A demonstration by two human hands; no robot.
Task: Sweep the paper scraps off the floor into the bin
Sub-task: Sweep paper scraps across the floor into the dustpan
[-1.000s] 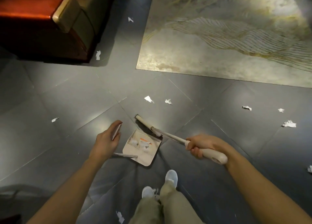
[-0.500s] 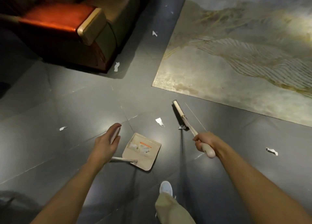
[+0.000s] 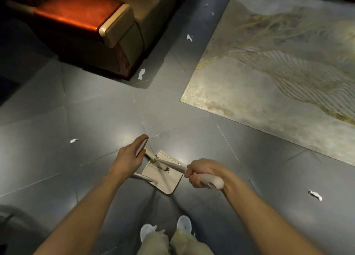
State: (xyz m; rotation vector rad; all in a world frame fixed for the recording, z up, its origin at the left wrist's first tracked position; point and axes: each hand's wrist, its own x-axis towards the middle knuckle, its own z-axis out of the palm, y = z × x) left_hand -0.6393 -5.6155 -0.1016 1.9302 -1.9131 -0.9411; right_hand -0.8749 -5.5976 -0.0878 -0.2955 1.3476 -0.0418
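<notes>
Now, right hand [image 3: 201, 173]: clenched round the broom [image 3: 172, 164] handle, the head down inside the dustpan [image 3: 169, 181].
Left hand [image 3: 128, 158]: grasping the dustpan's upright handle.
Paper scraps [image 3: 74, 140]: scattered well apart on the floor, one beside the armchair [image 3: 119, 43], one by your shoes; bin not in view.
Risk: tilt the pan while walking and whatever it holds spills; a hard flick could send light scraps under the armchair.

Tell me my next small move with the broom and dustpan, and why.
Probably lift the broom out of the dustpan and carry both toward the scrap on the left. The right hand has the broom head resting in the pan, so this stroke looks done, and that scrap lies loose on the tiles.
</notes>
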